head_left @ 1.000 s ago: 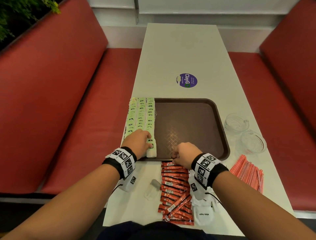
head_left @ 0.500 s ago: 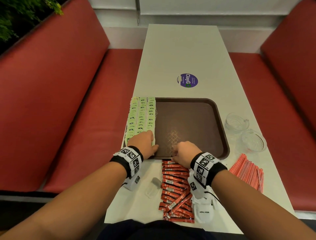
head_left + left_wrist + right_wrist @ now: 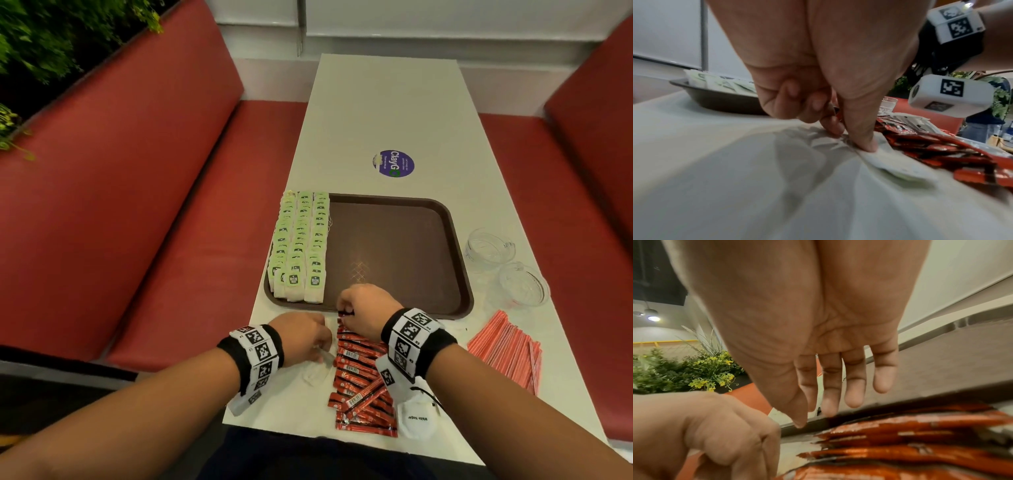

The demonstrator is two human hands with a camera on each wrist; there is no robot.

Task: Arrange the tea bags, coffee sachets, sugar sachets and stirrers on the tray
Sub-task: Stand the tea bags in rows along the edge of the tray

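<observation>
Head view: brown plastic tray (image 3: 455, 260) holds green-tagged tea bags (image 3: 299, 246) in three rows along left edge; rest bare. Red coffee sachets (image 3: 359, 377), white sugar sachets (image 3: 418, 418), pink stirrers (image 3: 507, 349) lie off tray on white surface (image 3: 383, 109). Judged roughly quarter done.
Left hand (image 3: 301, 337) pinches white tea bag (image 3: 898, 164) beside sachet pile. Right hand (image 3: 368, 313), fingers extended, thumb and fingertips at top sachet near tray's near rim; grip uncertain.

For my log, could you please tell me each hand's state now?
Left hand: pinching the clear wrapper.
Right hand: open, by the coffee sachets.
</observation>
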